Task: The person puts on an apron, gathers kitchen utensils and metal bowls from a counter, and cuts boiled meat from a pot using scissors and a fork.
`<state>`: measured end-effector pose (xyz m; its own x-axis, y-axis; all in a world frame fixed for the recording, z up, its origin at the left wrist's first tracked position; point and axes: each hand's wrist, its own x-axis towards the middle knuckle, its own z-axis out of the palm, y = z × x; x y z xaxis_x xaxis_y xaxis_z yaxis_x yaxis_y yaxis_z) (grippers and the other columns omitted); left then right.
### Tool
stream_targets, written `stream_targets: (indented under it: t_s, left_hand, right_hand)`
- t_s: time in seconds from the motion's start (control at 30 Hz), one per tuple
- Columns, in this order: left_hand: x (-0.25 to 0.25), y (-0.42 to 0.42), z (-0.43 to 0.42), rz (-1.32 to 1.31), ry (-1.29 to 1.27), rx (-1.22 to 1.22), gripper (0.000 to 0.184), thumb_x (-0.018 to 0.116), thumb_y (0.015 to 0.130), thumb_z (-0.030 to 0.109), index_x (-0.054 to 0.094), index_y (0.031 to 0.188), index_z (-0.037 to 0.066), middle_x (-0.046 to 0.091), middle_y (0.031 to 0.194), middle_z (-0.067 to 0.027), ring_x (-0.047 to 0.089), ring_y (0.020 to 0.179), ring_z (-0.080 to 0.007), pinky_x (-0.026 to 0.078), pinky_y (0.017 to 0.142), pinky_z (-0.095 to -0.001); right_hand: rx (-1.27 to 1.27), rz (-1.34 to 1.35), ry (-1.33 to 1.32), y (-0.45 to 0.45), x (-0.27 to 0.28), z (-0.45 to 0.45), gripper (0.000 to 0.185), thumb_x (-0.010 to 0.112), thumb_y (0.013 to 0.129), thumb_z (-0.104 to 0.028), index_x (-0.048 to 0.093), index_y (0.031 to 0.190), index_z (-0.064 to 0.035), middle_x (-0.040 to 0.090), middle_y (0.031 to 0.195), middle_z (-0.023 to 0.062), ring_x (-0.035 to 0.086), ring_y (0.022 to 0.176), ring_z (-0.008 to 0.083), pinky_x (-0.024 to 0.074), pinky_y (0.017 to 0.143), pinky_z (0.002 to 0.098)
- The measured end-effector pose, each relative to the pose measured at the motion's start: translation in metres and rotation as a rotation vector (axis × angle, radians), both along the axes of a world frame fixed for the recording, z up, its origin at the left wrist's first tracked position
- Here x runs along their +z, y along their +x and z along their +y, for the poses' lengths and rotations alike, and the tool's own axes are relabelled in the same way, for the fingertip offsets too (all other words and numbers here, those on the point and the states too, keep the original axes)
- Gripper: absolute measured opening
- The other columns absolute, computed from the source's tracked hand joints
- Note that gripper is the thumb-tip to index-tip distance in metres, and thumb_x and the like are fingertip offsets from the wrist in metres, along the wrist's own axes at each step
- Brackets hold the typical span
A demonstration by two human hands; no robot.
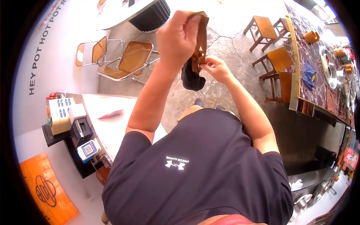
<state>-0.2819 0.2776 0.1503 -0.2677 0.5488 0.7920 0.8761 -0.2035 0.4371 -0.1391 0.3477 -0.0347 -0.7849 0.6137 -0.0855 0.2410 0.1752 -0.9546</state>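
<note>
Out in front of my chest, my left hand [178, 39] is raised and closed around the upper loop of a brown strap [201, 35]. A bunched black cloth [192, 79] hangs from the strap's lower end; its full shape cannot be made out. My right hand [217, 69] is lower and to the right, its thumb and fingers pinching the strap near a small metal fitting, just above the cloth.
Folding chairs [135, 58] stand at left, near a round white table [129, 15]. A white counter [116, 108] holds a payment device [89, 149]. Wooden stools [264, 28] line a dark marbled counter [305, 41] at right, with a blue cloth [309, 75] on it.
</note>
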Motion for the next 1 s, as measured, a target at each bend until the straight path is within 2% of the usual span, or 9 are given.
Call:
stream_targets:
  t_s: [0.1, 0.2, 0.33, 0.53, 0.6, 0.7, 0.8, 0.93, 1.0]
  left_hand:
    - [-0.001, -0.04, -0.005, -0.118, 0.165, 0.112, 0.007, 0.07, 0.09, 0.015, 0.066, 0.094, 0.012, 0.068, 0.067, -0.004, 0.067, 0.055, -0.0158, 0.048, 0.049, -0.0283]
    - [0.002, -0.042, -0.023, 0.128, 0.119, 0.231, 0.01, 0.066, 0.094, 0.008, 0.063, 0.103, 0.005, 0.073, 0.102, -0.0108, 0.073, 0.094, -0.0183, 0.055, 0.073, -0.0245]
    - [-0.015, -0.034, -0.002, 0.128, 0.368, -0.026, 0.013, 0.069, 0.09, 0.004, 0.062, 0.101, 0.001, 0.061, 0.125, -0.0283, 0.063, 0.114, -0.0342, 0.05, 0.096, -0.0359]
    - [-0.002, 0.008, -0.007, 0.256, 0.372, -0.165, 0.012, 0.068, 0.088, 0.005, 0.06, 0.097, 0.004, 0.06, 0.126, -0.0293, 0.056, 0.12, -0.045, 0.039, 0.107, -0.0538]
    - [0.021, 0.019, -0.024, 0.3, 0.314, -0.201, 0.013, 0.065, 0.091, 0.009, 0.062, 0.102, 0.005, 0.058, 0.131, -0.0252, 0.051, 0.127, -0.0436, 0.035, 0.11, -0.0568]
    - [0.053, 0.046, -0.057, 0.016, 0.278, -0.499, 0.027, 0.071, 0.083, 0.014, 0.065, 0.108, 0.021, 0.056, 0.138, -0.0132, 0.051, 0.129, -0.0303, 0.014, 0.118, -0.062]
    - [0.077, 0.058, -0.06, 0.117, 0.517, -0.736, 0.036, 0.074, 0.077, 0.014, 0.065, 0.11, 0.026, 0.058, 0.136, -0.0098, 0.051, 0.129, -0.0276, 0.008, 0.116, -0.0691]
    - [0.083, 0.052, -0.038, -0.046, 0.367, -0.717, 0.018, 0.071, 0.082, 0.011, 0.068, 0.098, 0.02, 0.067, 0.117, -0.0194, 0.06, 0.114, -0.0342, 0.023, 0.113, -0.067]
    - [0.069, 0.05, -0.018, -0.139, 0.385, -0.691, 0.006, 0.067, 0.087, 0.009, 0.065, 0.093, 0.011, 0.067, 0.113, -0.0224, 0.064, 0.108, -0.0379, 0.027, 0.113, -0.0633]
  right_hand:
    - [-0.247, -0.106, 0.36, 0.031, 0.03, 0.021, 0.009, 0.068, 0.087, -0.013, 0.069, 0.093, -0.0066, 0.07, 0.087, 0.0102, 0.067, 0.077, 0.0197, 0.0528, 0.07, 0.0345]
    - [-0.66, 0.138, 0.907, 0.07, 0.08, 0.069, 0.007, 0.066, 0.083, -0.013, 0.063, 0.081, -0.0072, 0.063, 0.074, 0.0095, 0.064, 0.067, 0.0252, 0.0496, 0.06, 0.0346]
    - [-0.855, -0.052, 0.534, 0.11, 0.142, 0.082, 0.042, 0.057, 0.097, -0.037, 0.065, 0.071, -0.0048, 0.067, 0.066, 0.0071, 0.056, 0.051, 0.0156, 0.045, 0.052, 0.0325]
    - [-0.84, 0.989, -0.229, 0.115, 0.187, 0.043, 0.058, 0.041, 0.104, -0.041, 0.033, 0.151, -0.0072, 0.063, 0.125, 0.0156, 0.06, 0.072, 0.0104, 0.048, 0.058, 0.0267]
    - [-0.212, 1.351, -0.105, 0.163, 0.21, 0.035, 0.054, 0.042, 0.103, -0.037, 0.034, 0.151, -0.0148, 0.058, 0.131, 0.0094, 0.055, 0.07, 0.0095, 0.043, 0.058, 0.0288]
    - [0.448, 1.746, 0.075, 0.167, 0.327, -0.05, 0.029, 0.038, 0.102, -0.023, 0.062, 0.115, -0.0127, 0.069, 0.086, 0.0034, 0.061, 0.072, 0.0105, 0.0397, 0.056, 0.0278]
    - [1.327, 1.057, 0.602, 0.207, 0.407, -0.044, 0.034, 0.039, 0.096, -0.011, 0.066, 0.115, -0.0014, 0.07, 0.108, 0.0151, 0.068, 0.08, 0.0212, 0.0519, 0.07, 0.0325]
    - [0.627, 1.549, 0.346, 0.135, 0.401, -0.048, 0.014, 0.062, 0.09, -0.012, 0.067, 0.095, -0.0007, 0.07, 0.085, 0.0144, 0.067, 0.075, 0.0236, 0.0541, 0.07, 0.0332]
    - [0.417, 0.182, 0.943, 0.133, 0.427, -0.034, 0.021, 0.072, 0.08, -0.014, 0.06, 0.091, 0.0, 0.065, 0.079, 0.013, 0.065, 0.063, 0.0247, 0.0544, 0.06, 0.0359]
